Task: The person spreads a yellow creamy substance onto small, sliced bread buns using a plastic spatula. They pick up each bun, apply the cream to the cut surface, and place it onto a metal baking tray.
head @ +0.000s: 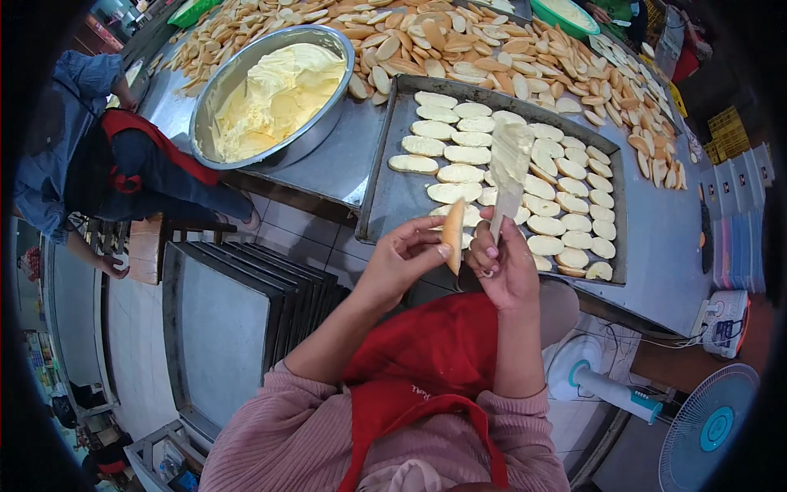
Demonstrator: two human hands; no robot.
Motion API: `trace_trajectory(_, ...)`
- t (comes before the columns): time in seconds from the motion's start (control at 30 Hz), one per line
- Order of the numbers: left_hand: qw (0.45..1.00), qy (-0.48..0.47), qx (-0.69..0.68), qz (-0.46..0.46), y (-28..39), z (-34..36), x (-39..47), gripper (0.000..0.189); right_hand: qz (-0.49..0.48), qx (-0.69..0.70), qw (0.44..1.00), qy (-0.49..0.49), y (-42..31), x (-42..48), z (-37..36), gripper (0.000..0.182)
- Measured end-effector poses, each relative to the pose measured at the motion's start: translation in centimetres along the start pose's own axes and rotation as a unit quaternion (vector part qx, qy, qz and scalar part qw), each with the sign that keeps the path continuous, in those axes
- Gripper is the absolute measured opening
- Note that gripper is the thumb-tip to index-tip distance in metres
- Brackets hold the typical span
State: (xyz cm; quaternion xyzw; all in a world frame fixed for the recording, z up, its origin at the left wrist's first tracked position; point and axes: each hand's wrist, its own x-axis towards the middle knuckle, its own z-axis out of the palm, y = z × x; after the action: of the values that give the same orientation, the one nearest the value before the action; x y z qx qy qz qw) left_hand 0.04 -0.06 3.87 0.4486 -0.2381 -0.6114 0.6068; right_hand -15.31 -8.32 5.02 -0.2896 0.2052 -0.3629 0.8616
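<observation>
My left hand [409, 255] holds a slice of bread [454, 237] on edge between thumb and fingers, its browned crust side showing. Close beside it, my right hand [504, 261] grips the handle of a flat spatula [510, 160], whose blade points away from me and is coated with pale cream. Under both hands lies a metal baking tray [393, 200] with rows of oval bread slices [460, 173] spread with cream. Left of the tray, a large metal bowl [200, 132] holds pale yellow cream [280, 92].
Loose bread slices [430, 37] are heaped along the metal table [664, 246]. A green basin [569, 18] stands at the back. A person [80, 135] in a red apron is at the left, above stacked trays [221, 326]. A fan [713, 427] stands at the lower right.
</observation>
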Motion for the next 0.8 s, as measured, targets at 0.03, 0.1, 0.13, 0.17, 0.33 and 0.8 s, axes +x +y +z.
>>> trace_trajectory(0.03,0.999,0.001,-0.041,-0.017,0.3,-0.4,0.0,0.042,0.003,0.017,1.0,-0.023,-0.1,-0.2,-0.4,0.031)
trace_trajectory(0.1,0.987,-0.017,-0.157,-0.031,0.7,-0.9,0.0,0.046,-0.004,-0.097,0.995,-0.019,-0.4,-0.5,-0.4,0.03)
trace_trajectory(0.13,0.98,-0.028,-0.198,-0.025,0.8,-0.9,0.1,0.046,-0.016,-0.155,0.988,-0.005,-0.3,-0.7,-0.2,0.028)
trace_trajectory(0.17,0.97,-0.038,-0.238,-0.019,1.0,-0.8,0.1,0.047,-0.028,-0.214,0.976,0.009,-0.2,-0.8,0.0,0.027)
trace_trajectory(0.33,0.955,-0.041,-0.294,-0.004,2.0,-0.5,-0.6,0.049,-0.127,-0.422,0.897,0.04,0.8,-0.8,0.6,0.019)
trace_trajectory(0.8,0.949,-0.119,-0.28,-0.081,1.3,-3.3,-0.7,0.052,-0.168,-0.678,0.707,0.109,-3.9,-0.9,1.8,0.02)
